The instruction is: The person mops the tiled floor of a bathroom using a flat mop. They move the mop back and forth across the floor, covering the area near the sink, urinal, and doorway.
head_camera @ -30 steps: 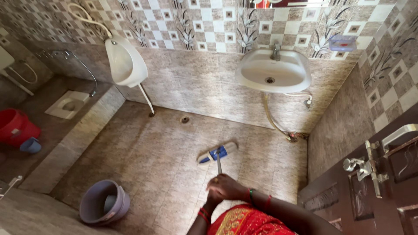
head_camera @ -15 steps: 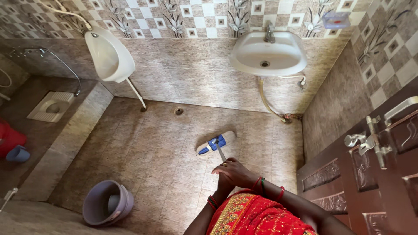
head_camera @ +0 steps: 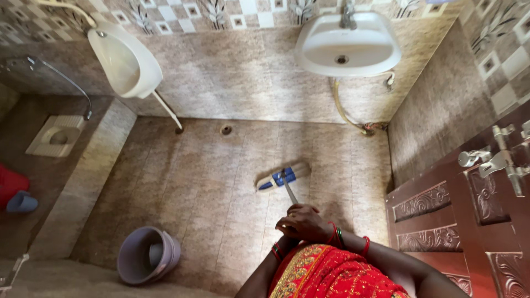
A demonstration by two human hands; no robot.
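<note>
tiled floor (head_camera: 210, 182) fills most of the view, beige-brown, wet-looking sheen in the middle. landmark = the mop head. brown carved door (head_camera: 475, 221) stands to the right of the mop head, metal latch (head_camera: 499, 160) on it. white wash basin (head_camera: 346, 44) on the wall straight beyond the mop head, hose (head_camera: 343, 113) running down from it to the floor. white urinal (head_camera: 124, 60) on the same wall, well left of the mop head. squat pan (head_camera: 55, 135) far left of the mop head, on a raised step. lilac bucket (head_camera: 148, 255) on the floor, left of the mop head and nearer the person. red bucket (head_camera: 10, 185) and blue mug (head_camera: 22, 202) at the far left edge. floor drain (head_camera: 226, 130) beyond the mop head, a bit left. mop head (head_camera: 282, 176), flat, white and blue, lies on the floor tilted, near the middle-right. thin metal mop handle (head_camera: 289, 193) runs from it back to the hands. right hand (head_camera: 303, 221), bangles at the wrist, grip closed around the handle on top. left hand (head_camera: 288, 236) sits under the right one, mostly hidden, so its grip cannot be told. red patterned cloth (head_camera: 331, 273) of the person at the bottom edge.
</note>
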